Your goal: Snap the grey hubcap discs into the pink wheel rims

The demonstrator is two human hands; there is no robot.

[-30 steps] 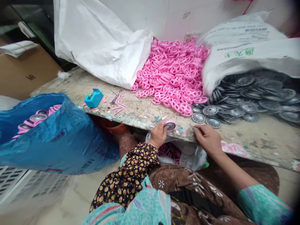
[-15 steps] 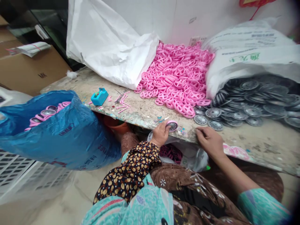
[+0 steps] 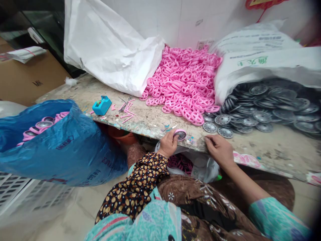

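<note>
At the front edge of the table, my left hand (image 3: 168, 143) is closed on a pink toy wheel (image 3: 180, 135) with a grey hubcap disc set in its middle. To the right, my right hand (image 3: 220, 149) rests at the same edge with fingers curled. What it holds, if anything, is hidden. Just beyond it lie loose grey hubcaps (image 3: 225, 132), spilling from a larger heap. A pile of pink wheel rings (image 3: 185, 83) with spokes spreads over the table behind my left hand.
A blue bag (image 3: 82, 147) holding pink-and-grey wheels stands at the left. On the table (image 3: 150, 125) are a blue tape dispenser (image 3: 101, 105), thin pink sticks (image 3: 128, 112) and a white sack (image 3: 112, 50). Another white bag (image 3: 253, 50) lies over the hubcaps. A cardboard box (image 3: 30, 78) is at far left.
The whole view has shifted slightly, so most things appear a little further left. Both hands stay at nearly the same places on the table edge, the wheel still in my left hand.
</note>
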